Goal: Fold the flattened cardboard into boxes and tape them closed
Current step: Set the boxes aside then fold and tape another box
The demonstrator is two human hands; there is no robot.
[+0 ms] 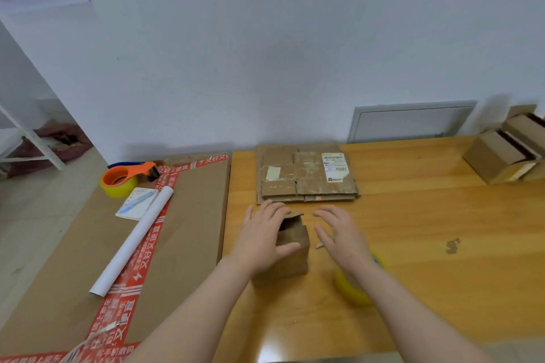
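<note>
Two hands are hovering over the table (413, 244): the left hand (262, 242) is gripping a small cardboard box (295, 253) standing there, and the right hand (339, 239) is hanging just beside it, fingers spread, empty. A stack of flattened cardboard (306, 174) is lying behind them.

Matt cardboard box (290, 247); glossy wooden table (427, 244)

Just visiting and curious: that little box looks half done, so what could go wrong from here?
1. The small box has its top flap standing open and untaped. Only the left hand holds it, so it may spring apart if released.
2. The yellow tape roll lies under the arm of the open right hand; a sweep could knock it away.
3. The orange tape dispenser sits off on the large carton, an awkward reach.
</note>
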